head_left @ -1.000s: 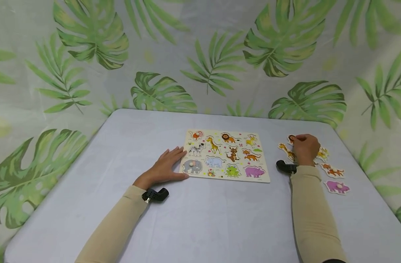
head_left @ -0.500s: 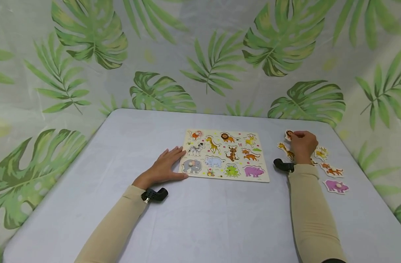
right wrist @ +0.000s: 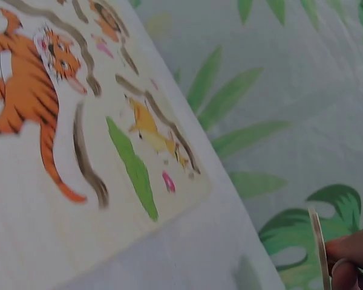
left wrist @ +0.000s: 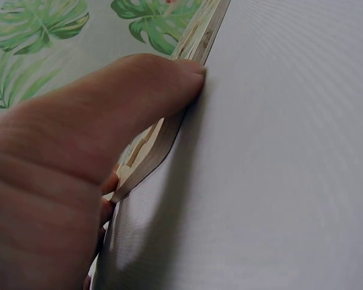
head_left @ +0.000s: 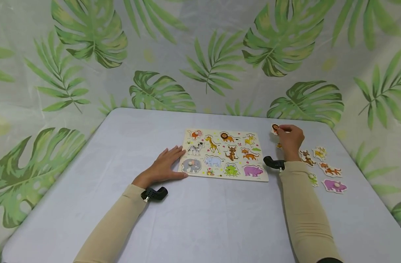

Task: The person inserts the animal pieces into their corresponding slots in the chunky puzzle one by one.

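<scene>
My right hand (head_left: 291, 140) pinches a lion puzzle piece (head_left: 274, 129), raised over the table to the right of the wooden animal puzzle board (head_left: 262, 160). In the right wrist view that lion piece (right wrist: 319, 248) appears edge-on between thumb and finger. My left hand (head_left: 162, 166) rests at the board's left side, fingers extended along its edge and thumb at the near corner. The left wrist view has the thumb (left wrist: 145, 90) lying on the board's edge (left wrist: 163, 142). An elephant piece (head_left: 191, 166) with a knob sits in the board.
Right of the board lie several loose pieces: a kangaroo (head_left: 307, 158), a yellow horned animal (head_left: 320, 153), a tiger (head_left: 330, 169), a frog (head_left: 313, 179) and a purple hippo (head_left: 334, 185). A giraffe piece (head_left: 279, 145) is mostly behind my right hand. Leaf-print cloth hangs behind the table.
My right hand has lifted the lion piece and carried it left and slightly away, uncovering the kangaroo and frog pieces. The left hand has stayed at the board.
</scene>
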Demonstrator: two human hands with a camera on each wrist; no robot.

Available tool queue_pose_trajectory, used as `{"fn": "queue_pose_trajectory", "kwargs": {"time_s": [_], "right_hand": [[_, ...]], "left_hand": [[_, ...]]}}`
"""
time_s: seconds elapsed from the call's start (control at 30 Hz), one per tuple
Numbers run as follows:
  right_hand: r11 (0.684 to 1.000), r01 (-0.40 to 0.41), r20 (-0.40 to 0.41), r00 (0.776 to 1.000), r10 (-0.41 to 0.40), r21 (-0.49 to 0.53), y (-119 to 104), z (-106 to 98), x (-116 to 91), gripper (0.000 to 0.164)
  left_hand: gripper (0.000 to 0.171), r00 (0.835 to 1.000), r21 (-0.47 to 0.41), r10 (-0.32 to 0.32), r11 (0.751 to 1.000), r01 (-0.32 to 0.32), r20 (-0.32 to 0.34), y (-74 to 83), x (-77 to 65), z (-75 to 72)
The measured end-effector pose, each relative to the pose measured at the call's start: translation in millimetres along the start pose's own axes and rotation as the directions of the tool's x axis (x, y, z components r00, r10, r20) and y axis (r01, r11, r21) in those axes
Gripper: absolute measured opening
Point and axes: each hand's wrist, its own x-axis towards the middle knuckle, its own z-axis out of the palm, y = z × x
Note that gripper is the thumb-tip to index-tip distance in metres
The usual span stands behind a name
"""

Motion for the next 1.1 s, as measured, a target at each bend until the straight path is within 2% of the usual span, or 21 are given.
{"fn": "queue_pose_trajectory", "kwargs": {"time_s": [0.2, 0.4, 0.63, 0.87, 1.1], "right_hand": [[1.000, -0.019, 0.057, 0.998, 0.017, 0.024, -5.7, 10.0, -3.8, 0.030], [0.999, 0.002, 0.089, 0.996, -0.006, 0.046, -15.6, 17.7, -9.3, 0.029], [0.998, 0.043, 0.090, 0.995, -0.048, 0.049, -25.8, 25.3, -15.5, 0.027], [0.996, 0.045, 0.121, 0.991, -0.054, 0.075, -32.5, 32.6, -23.4, 0.025], [0.994, 0.079, 0.148, 0.985, -0.090, 0.078, -35.6, 34.8, -29.7, 0.025]], "left_hand": [[0.094, 1.000, -0.007, -0.009, 1.000, 0.009, 0.004, -1.2, 0.7, 0.5], [0.094, 1.000, 0.003, -0.011, 1.000, 0.011, 0.004, -0.2, 1.3, -0.1], [0.094, 1.000, -0.002, 0.003, 1.000, -0.003, -0.007, -0.3, 1.3, 0.7], [0.093, 1.000, 0.005, 0.011, 1.000, -0.011, -0.008, -2.4, 1.3, 1.7], [0.094, 1.000, -0.003, 0.014, 1.000, -0.014, -0.010, -2.5, 0.8, 1.8]]}}
